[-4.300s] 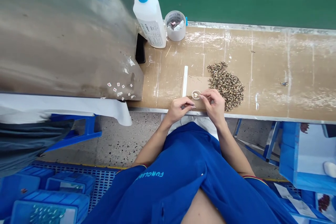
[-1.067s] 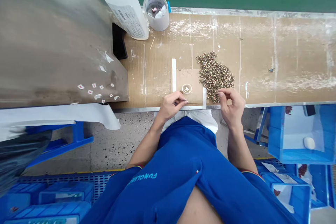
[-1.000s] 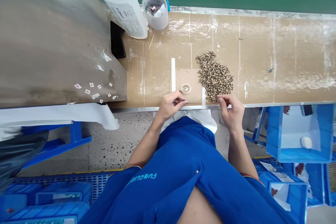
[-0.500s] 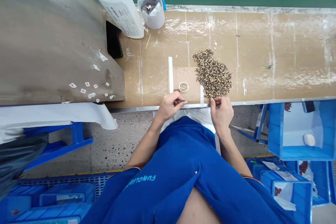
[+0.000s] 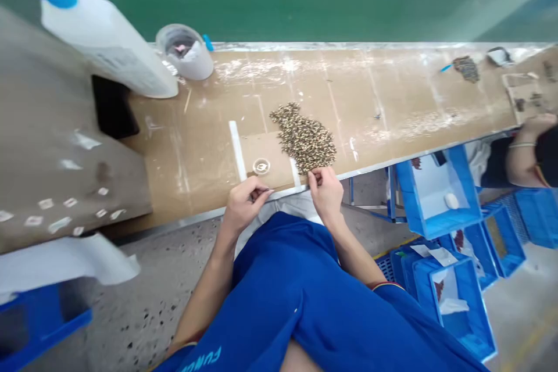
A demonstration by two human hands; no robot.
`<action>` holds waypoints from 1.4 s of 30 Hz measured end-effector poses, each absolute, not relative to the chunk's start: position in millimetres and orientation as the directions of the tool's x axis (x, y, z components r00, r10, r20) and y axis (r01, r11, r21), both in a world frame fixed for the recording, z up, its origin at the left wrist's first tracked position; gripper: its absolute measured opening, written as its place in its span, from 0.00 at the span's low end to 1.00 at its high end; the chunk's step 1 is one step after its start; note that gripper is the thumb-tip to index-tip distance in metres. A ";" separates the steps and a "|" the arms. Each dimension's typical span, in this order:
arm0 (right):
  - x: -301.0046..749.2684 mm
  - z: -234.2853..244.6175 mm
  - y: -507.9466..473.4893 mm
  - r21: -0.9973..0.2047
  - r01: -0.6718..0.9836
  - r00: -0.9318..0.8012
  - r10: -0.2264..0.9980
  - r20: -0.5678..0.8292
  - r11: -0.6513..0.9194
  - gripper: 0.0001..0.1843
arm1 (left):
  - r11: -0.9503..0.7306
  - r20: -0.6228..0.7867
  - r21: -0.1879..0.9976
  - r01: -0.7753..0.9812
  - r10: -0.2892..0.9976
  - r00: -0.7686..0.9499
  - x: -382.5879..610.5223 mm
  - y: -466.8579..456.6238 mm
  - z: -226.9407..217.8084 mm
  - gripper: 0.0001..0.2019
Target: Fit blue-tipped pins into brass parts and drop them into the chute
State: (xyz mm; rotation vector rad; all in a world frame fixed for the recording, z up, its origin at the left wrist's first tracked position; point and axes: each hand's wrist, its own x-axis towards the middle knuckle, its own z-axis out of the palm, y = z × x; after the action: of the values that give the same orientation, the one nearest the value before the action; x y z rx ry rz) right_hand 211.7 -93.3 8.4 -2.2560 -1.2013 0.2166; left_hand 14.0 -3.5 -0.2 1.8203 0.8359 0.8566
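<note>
My left hand makes a narrow pinch at the near edge of the brown cardboard-covered tabletop; whatever it holds is too small to tell. My right hand pinches narrowly at the near edge of the loose heap of tiny brown-and-cream pieces; I cannot tell if one is gripped. The small round clear dish sits between heap and left hand, probably for short reaches.
</note>
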 end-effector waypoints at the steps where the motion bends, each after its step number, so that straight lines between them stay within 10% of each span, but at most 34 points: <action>1: 213.1 8.1 -93.1 -0.564 0.706 0.582 0.805 0.118 -0.428 0.11 | -0.337 0.198 0.923 0.184 0.829 0.524 14.8 -2.5 1.2 0.07; 13: 223.6 25.6 -83.1 -0.814 0.528 0.589 0.795 0.147 -0.241 0.11 | -0.359 0.226 0.915 0.184 0.834 0.503 16.7 -0.3 7.3 0.05; 22: 179.6 22.1 -74.4 -0.971 0.105 0.422 0.894 -0.152 -0.215 0.14 | -0.413 0.267 0.888 0.203 0.822 0.504 13.6 -5.1 -2.3 0.10; 42: 180.1 16.2 -70.0 -0.943 0.270 0.188 0.971 -0.145 -0.193 0.12 | -0.342 0.119 0.907 0.246 0.769 0.628 11.9 0.3 1.9 0.14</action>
State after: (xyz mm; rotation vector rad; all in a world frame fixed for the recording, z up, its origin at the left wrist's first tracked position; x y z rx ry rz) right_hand 180.1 -70.0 16.2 -1.6267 -1.2021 1.0547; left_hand 11.9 0.3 1.9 1.8878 0.8068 0.6819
